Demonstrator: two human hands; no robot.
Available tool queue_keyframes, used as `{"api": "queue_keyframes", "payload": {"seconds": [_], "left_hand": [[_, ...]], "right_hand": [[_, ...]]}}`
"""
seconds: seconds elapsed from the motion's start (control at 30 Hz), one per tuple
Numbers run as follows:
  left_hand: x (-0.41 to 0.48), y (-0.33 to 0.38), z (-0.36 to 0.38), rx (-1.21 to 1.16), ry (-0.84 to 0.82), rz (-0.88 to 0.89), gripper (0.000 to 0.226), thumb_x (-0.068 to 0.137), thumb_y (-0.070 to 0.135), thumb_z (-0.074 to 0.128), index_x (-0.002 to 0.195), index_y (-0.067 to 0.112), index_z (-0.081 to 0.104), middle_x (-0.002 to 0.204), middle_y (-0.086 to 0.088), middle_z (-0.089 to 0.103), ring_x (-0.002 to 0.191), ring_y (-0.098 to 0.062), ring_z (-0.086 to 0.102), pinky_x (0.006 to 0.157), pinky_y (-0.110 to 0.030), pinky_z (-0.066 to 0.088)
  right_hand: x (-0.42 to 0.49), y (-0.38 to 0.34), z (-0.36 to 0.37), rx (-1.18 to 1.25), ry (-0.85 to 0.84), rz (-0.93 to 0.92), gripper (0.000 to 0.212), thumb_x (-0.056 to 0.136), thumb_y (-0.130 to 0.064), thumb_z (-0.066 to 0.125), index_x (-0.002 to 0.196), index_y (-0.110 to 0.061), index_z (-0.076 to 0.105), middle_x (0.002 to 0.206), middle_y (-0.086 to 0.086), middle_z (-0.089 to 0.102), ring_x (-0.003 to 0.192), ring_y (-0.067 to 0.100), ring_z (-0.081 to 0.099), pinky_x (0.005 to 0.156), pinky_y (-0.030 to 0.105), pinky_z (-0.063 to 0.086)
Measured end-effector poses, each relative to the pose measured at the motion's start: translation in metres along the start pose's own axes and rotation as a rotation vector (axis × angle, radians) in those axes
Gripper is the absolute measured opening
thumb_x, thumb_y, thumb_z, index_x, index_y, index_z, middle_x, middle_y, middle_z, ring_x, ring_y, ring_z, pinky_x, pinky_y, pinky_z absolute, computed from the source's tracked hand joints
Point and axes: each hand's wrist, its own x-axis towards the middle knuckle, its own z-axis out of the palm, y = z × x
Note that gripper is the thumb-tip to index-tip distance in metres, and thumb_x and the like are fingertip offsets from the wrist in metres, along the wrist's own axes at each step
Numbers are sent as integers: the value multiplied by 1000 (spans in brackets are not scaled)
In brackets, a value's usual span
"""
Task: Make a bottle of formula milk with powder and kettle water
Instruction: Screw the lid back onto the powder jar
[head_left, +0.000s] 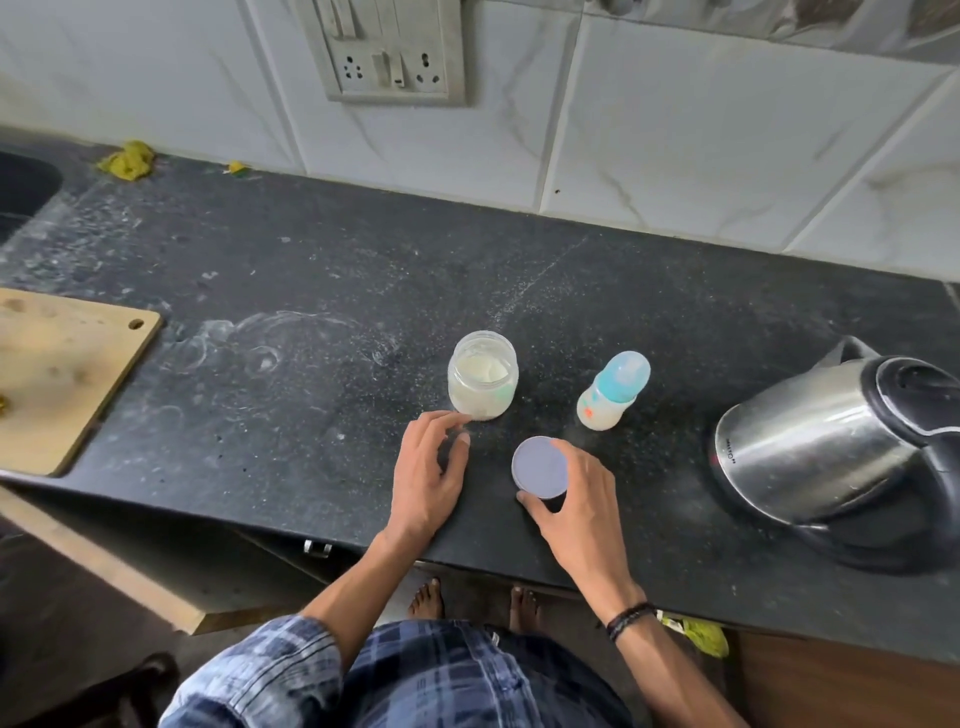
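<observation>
I am at the opening step. The powder jar (483, 376) stands uncovered at the centre of the frame, pale powder showing inside. Its lid (540, 467) is in my right hand (582, 499), with thumb and fingers curled round the rim. The lid sits low over the counter (311, 291), just below the gap between jar and bottle, and I cannot tell whether it touches the surface.

My left hand (428, 467) holds nothing. Its fingers are loosely bent and spread, palm down on the counter, with the fingertips right at the jar's lower left edge. I cannot tell whether they touch it.

The bottle (613, 392) stands just right of the jar and above my right hand, near it but apart, with its blue cap on. The kettle (841, 447) is well off to the right of the frame, out of reach of either hand as they lie.

By my reckoning, the next move needs 2 things: the lid set down so my right hand is free, and the bottle's cap taken off, since neither powder nor water can go in past it. I see no scoop, so measuring the powder may need one fetched or found in the jar.
</observation>
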Motion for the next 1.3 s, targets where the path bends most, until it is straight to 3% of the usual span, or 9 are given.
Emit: {"api": "queue_keyframes", "payload": {"seconds": [0.17,0.37,0.47,0.6,0.8,1.1,1.3], "left_hand": [[5,2,0,-50,55,-68,34,93,18,65,125,25,59,123,24,48,111,-15,54,89,-32,49],[19,14,9,-153,7,-233,89,79,41,75,153,38,25,140,15,30,122,-14,45,103,-21,39],[31,16,10,-134,-39,-272,102,73,55,73,156,37,17,148,15,24,135,-17,35,114,-35,35],[49,16,4,-118,-89,-343,116,68,53,81,160,32,15,154,13,19,146,-21,25,119,-50,29],[64,15,-4,-151,-179,-242,106,66,37,84,154,34,24,153,13,23,143,-10,22,120,-49,27],[72,21,-4,-205,-242,-304,105,59,61,74,151,32,33,148,12,34,138,-9,28,118,-42,31],[73,17,-1,-181,-257,-292,99,65,53,82,150,33,35,146,12,34,136,-13,31,115,-46,33]], "right_hand": [[3,5,-10,83,-28,-53,77,79,-26,91,144,-27,49,135,-4,48,123,15,48,96,28,50],[23,-2,-27,172,-26,-144,78,80,-15,88,146,-21,48,140,-3,47,130,7,42,107,29,46],[37,-17,-33,205,-16,-170,78,79,-17,89,146,-21,48,138,-2,49,128,14,46,106,33,47],[57,-39,-38,199,4,-282,79,77,-14,87,145,-18,49,136,2,47,129,17,47,107,32,46],[81,-61,-41,98,-20,-392,83,74,-15,84,147,-19,44,133,1,41,125,20,47,105,43,50],[109,-85,-45,159,-90,-348,86,78,-17,86,151,-26,40,140,1,44,127,16,51,106,28,46],[134,-97,-42,20,-160,-344,84,80,-29,86,148,-34,37,143,-1,50,127,20,51,101,40,53]]}}
